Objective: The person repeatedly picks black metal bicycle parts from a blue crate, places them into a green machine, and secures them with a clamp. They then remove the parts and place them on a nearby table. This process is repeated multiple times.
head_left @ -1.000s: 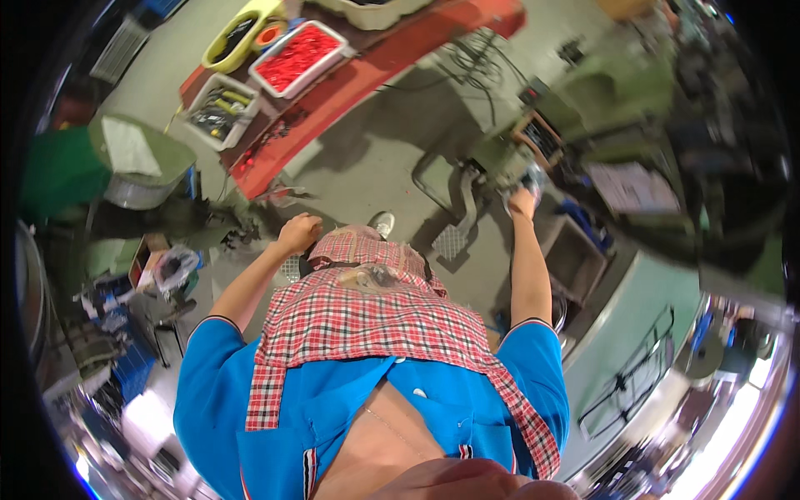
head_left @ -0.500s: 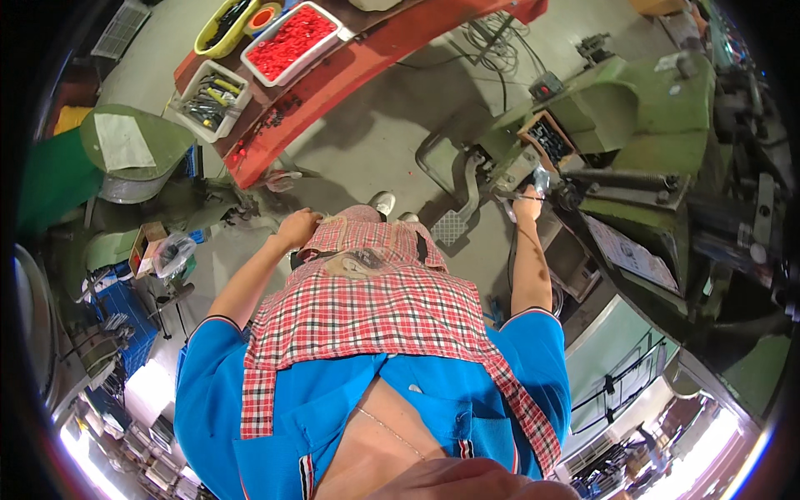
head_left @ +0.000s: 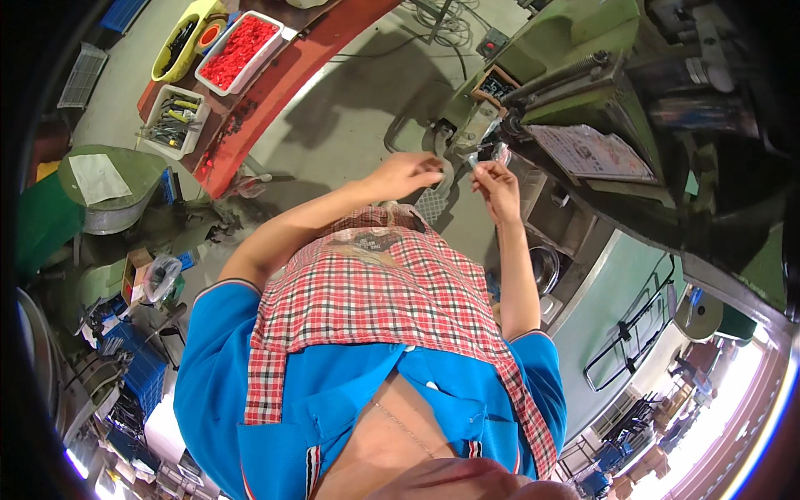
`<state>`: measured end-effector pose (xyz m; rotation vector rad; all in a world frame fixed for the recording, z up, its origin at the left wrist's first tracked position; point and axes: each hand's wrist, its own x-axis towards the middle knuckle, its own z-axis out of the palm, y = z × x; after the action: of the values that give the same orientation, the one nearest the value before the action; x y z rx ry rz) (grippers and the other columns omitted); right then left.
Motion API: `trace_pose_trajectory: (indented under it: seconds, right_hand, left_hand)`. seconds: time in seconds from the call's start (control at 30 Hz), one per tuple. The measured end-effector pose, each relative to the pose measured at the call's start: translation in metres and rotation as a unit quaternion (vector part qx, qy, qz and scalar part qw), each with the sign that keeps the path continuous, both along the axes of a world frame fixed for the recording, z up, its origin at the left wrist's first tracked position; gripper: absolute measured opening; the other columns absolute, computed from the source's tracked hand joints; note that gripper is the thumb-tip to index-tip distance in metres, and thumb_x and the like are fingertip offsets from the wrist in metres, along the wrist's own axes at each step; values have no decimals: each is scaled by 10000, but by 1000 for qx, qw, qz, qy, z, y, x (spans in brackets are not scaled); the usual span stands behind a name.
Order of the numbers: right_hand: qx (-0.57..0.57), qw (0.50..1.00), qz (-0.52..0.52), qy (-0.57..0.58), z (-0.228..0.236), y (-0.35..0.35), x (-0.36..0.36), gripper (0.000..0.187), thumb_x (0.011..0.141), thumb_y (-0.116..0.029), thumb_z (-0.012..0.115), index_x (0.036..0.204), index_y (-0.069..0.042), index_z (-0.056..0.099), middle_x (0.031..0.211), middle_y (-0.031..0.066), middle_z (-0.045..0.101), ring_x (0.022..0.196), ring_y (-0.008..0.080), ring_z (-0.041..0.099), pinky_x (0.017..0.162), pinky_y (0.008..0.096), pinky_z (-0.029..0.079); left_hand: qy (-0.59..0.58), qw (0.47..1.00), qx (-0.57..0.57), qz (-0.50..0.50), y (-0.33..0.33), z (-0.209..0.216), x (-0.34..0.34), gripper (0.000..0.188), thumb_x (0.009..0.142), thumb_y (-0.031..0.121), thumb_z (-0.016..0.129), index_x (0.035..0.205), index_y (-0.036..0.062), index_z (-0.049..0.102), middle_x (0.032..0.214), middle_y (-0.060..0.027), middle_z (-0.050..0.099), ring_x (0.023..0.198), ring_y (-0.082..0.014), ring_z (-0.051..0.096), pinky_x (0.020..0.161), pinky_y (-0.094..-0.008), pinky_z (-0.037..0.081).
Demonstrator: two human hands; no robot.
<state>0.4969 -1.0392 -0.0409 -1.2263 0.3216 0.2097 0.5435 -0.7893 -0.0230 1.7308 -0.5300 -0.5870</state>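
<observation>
My left hand (head_left: 406, 177) reaches across above the apron, its fingers curled and closed. Whatever they hold, if anything, is too small to make out. Close to its right, my right hand (head_left: 498, 190) has thumb and fingers pinched together beside the green machine (head_left: 567, 92). What sits in that pinch I cannot make out. Just beyond its fingertips shows a shiny, clear-looking piece (head_left: 502, 153) at the machine's working end. A small wooden box (head_left: 478, 92) of dark parts sits on the machine past my right hand. Below my left hand is a meshed foot pedal (head_left: 432, 204).
On a red bench (head_left: 283, 92) at far left stand a white bin (head_left: 273, 43) of red parts, a bin (head_left: 198, 133) of yellow-handled tools and a yellow basin (head_left: 158, 62). A green round-topped stand (head_left: 137, 179) is at left. Cables (head_left: 450, 29) lie on the floor beyond.
My left hand has moved from my left side rightward and up, near my right hand. My right hand has drawn back slightly from the machine. The view has turned rightward.
</observation>
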Motion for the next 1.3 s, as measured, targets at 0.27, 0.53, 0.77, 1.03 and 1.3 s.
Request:
trace_pose_trajectory:
  seconds: [0.27,0.53,0.77,1.03,1.3]
  right_hand:
    - [64,997,-30,-8,23,29,-23,122,900,-61,671,940,53,659,805,87,676,616,118,601,560,246,507]
    - [109,994,9,26,34,28,-25,120,895,-47,670,945,60,659,807,99,677,611,134,609,568,253,523]
    - [-7,998,58,-15,46,26,-27,138,901,-53,667,980,60,678,832,88,690,654,130,634,622,252,539]
    - [-144,982,-72,-103,40,16,-5,135,885,-46,683,969,59,680,813,88,697,678,125,647,635,268,546]
    - [-124,984,-102,-78,28,-2,45,128,842,-23,724,908,77,679,759,79,650,639,145,614,580,268,492]
  left_hand:
    - [174,973,-125,91,-47,22,-21,258,874,239,727,847,-10,666,713,-34,635,620,-85,562,561,-247,443]
    - [131,980,-123,86,-39,20,-30,189,872,167,725,867,-16,676,716,-27,641,602,-75,564,540,-233,433]
    - [95,978,-141,117,-36,14,-39,165,878,149,700,865,-16,688,695,-44,647,602,-85,577,544,-255,449]
    - [-117,966,-58,225,-41,19,-33,163,833,166,715,866,8,689,706,-109,667,581,-169,627,546,-302,471]
    - [68,942,-86,316,65,-3,-48,206,924,195,649,933,-11,646,772,-42,654,682,-98,601,625,-251,499]
